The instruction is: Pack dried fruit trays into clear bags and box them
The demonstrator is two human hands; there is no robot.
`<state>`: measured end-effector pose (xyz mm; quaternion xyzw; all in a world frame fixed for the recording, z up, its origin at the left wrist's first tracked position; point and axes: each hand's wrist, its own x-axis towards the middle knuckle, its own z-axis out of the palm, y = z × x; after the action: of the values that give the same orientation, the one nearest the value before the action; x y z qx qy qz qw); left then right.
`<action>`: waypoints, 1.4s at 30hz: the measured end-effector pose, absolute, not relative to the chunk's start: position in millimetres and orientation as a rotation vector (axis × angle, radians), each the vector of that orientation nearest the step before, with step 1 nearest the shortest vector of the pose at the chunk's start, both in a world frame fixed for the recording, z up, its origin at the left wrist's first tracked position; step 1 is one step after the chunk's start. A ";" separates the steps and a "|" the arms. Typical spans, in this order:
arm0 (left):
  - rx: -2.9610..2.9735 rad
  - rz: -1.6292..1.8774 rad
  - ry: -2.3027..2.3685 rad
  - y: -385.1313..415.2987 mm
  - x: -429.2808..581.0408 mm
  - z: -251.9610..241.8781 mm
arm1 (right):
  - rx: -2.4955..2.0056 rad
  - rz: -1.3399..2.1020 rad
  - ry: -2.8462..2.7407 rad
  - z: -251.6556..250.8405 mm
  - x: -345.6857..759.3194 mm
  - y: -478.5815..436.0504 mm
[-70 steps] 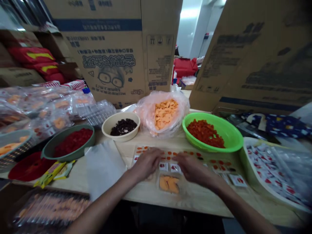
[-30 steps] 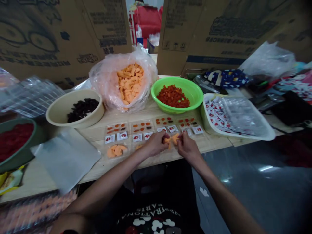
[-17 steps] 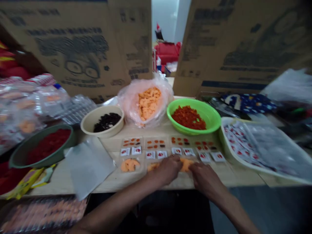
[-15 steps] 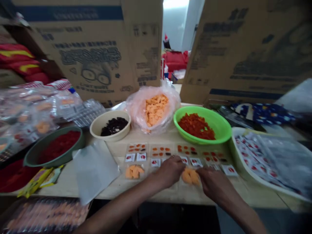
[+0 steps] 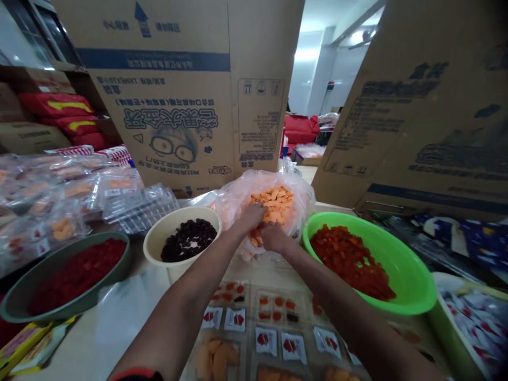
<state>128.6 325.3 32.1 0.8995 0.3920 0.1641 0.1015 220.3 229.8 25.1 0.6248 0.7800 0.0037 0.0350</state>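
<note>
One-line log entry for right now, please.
left hand: at orange pieces in bag | right hand: same, beside left | grip: unclear | trays: nearer the person than bag

Left hand (image 5: 254,214), right hand (image 5: 273,236) at orange pieces (image 5: 279,202) in plastic bag (image 5: 304,198); cream bowl (image 5: 154,246) left, green basin (image 5: 415,278) right.

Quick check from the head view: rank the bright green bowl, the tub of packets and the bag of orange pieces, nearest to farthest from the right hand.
1. Bag of orange pieces: the right hand is at its opening.
2. Bright green bowl: right of the bag.
3. Tub of packets: at the far right edge.
</note>
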 end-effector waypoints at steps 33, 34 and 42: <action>2.154 0.273 0.458 -59.5 242.4 -14.2 | 3.334 0.093 1.285 -22.0 324.6 -200.0; 2.240 0.268 0.453 -62.5 244.1 -15.5 | 3.256 0.150 1.308 -22.6 327.0 -202.3; 2.810 0.322 0.029 -78.7 205.2 -30.1 | 2.825 0.025 1.642 -7.6 326.8 -225.4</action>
<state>205.2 -78.7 -30.1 0.9813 0.0102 0.1126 0.1557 326.8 -225.4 -7.6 0.8629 0.5014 0.0077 -0.0629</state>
